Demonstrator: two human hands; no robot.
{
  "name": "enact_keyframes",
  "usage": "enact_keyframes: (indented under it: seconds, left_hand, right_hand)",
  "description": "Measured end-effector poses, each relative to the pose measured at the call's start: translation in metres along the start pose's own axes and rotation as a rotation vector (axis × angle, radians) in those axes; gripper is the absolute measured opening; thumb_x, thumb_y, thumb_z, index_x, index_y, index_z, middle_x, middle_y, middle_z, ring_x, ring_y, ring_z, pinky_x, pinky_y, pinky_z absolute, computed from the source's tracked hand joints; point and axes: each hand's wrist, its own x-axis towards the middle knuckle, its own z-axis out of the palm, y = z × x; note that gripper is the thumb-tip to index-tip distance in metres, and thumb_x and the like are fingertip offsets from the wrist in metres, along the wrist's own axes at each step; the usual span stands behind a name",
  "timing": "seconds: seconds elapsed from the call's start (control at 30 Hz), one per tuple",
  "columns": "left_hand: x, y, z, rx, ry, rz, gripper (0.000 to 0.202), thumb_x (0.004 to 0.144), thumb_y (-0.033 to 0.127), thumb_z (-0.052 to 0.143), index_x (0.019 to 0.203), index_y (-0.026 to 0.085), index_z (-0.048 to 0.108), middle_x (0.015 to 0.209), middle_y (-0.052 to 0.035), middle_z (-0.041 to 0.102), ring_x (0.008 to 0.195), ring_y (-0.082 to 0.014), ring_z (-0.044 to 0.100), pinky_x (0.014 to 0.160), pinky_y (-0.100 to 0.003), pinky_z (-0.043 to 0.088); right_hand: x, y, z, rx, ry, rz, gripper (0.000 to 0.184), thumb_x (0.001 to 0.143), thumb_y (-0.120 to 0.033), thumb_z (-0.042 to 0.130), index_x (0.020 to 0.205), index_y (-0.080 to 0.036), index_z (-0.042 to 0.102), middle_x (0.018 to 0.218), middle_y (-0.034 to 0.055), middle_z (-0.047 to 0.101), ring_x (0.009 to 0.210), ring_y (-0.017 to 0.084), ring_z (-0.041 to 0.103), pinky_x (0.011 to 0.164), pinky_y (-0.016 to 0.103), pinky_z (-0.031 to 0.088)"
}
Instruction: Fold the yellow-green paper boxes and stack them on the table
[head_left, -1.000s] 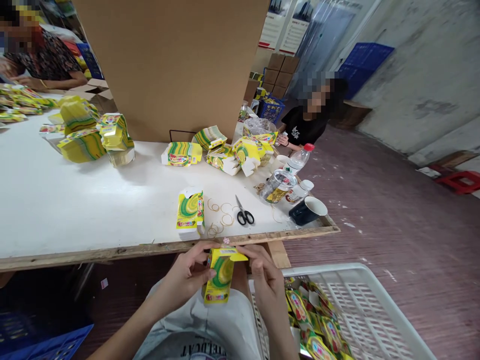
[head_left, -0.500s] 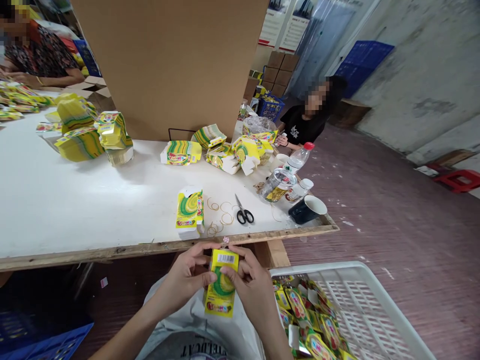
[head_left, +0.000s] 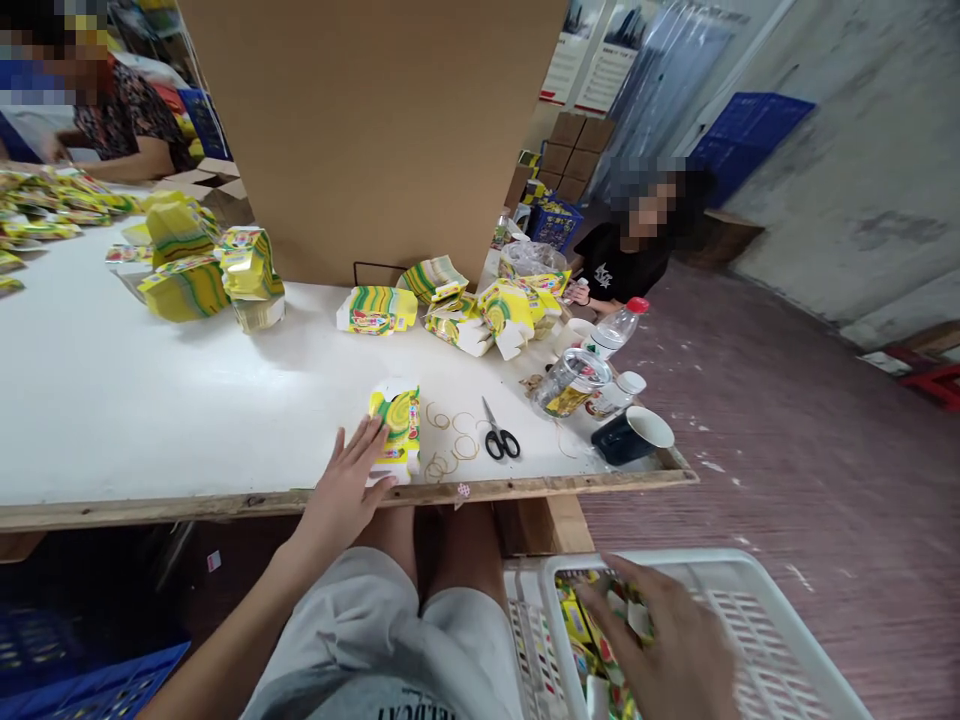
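Observation:
My left hand (head_left: 346,485) lies open at the front edge of the white table (head_left: 112,400), its fingertips touching a small stack of flat yellow-green cartons (head_left: 397,428). My right hand (head_left: 671,645) reaches down into the white plastic crate (head_left: 757,610) at my right knee, over yellow-green packets (head_left: 581,640). Its fingers are blurred, and I cannot see anything held in it. The carton I held before is out of both hands.
Rubber bands (head_left: 450,440) and black scissors (head_left: 496,434) lie beside the stack. A dark mug (head_left: 631,434), a jar (head_left: 568,382) and a water bottle (head_left: 615,326) stand at the table's right corner. Carton piles (head_left: 210,270) and a tall cardboard box (head_left: 375,130) stand farther back. Two people sit beyond.
Both hands let go of the yellow carton held over my lap. The left hand went up to the stack on the table, the right hand swung down into the crate.

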Motion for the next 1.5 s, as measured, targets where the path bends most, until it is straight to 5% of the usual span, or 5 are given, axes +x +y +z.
enact_keyframes:
  seconds: [0.33,0.6,0.87,1.3,1.5]
  left_hand:
    - [-0.034,0.029,0.015,-0.362,-0.065,0.288,0.041,0.094,0.009,0.044,0.124,0.025,0.066,0.127,-0.0077,0.069,0.125,-0.0211,0.059,0.112,-0.041,0.044]
    - [-0.034,0.065,0.023,-1.078,-0.135,-0.372,0.049,0.092,0.041,0.057,0.135,0.018,0.055,0.128,-0.0138,0.067,0.120,-0.0306,0.061,0.101,-0.044,0.050]
    - [-0.032,0.063,0.016,-0.950,-0.338,-0.345,0.036,0.087,0.041,0.063,0.110,0.015,0.071,0.096,-0.0082,0.073,0.091,-0.0242,0.063,0.080,-0.030,0.052]
    - [-0.043,0.040,0.026,-1.412,-0.488,-0.907,0.049,0.059,0.051,0.086,0.087,0.013,0.072,0.080,-0.0060,0.073,0.073,-0.0191,0.068,0.069,-0.029,0.049]
    - [-0.036,0.051,0.024,-1.587,-0.459,-0.851,0.041,0.064,0.044,0.086,0.087,0.012,0.075,0.074,-0.0049,0.071,0.063,-0.0123,0.064,0.063,-0.022,0.047]
  right_hand:
    - [0.024,-0.130,0.097,1.121,-0.279,0.199,0.041,0.081,-0.054,0.066,0.094,-0.016,0.072,0.077,0.0076,0.075,0.065,0.021,0.066,0.064,0.033,0.055]
    - [-0.007,-0.122,0.085,0.950,-0.214,0.132,0.026,0.085,-0.040,0.066,0.100,-0.019,0.066,0.090,0.0092,0.073,0.078,0.024,0.066,0.072,0.038,0.055]
    - [-0.005,-0.117,0.073,0.381,-0.157,-0.364,0.057,0.084,-0.013,0.061,0.137,-0.031,0.049,0.126,0.0077,0.064,0.110,0.030,0.057,0.090,0.048,0.046]
    - [-0.001,-0.120,0.065,0.609,-0.209,-0.286,0.015,0.083,-0.010,0.060,0.088,-0.024,0.060,0.095,0.0047,0.057,0.088,0.021,0.061,0.078,0.029,0.052]
    - [0.006,-0.125,0.058,0.597,-0.304,-0.331,0.014,0.084,-0.010,0.058,0.087,-0.023,0.060,0.094,0.0044,0.055,0.088,0.020,0.060,0.080,0.030,0.052]
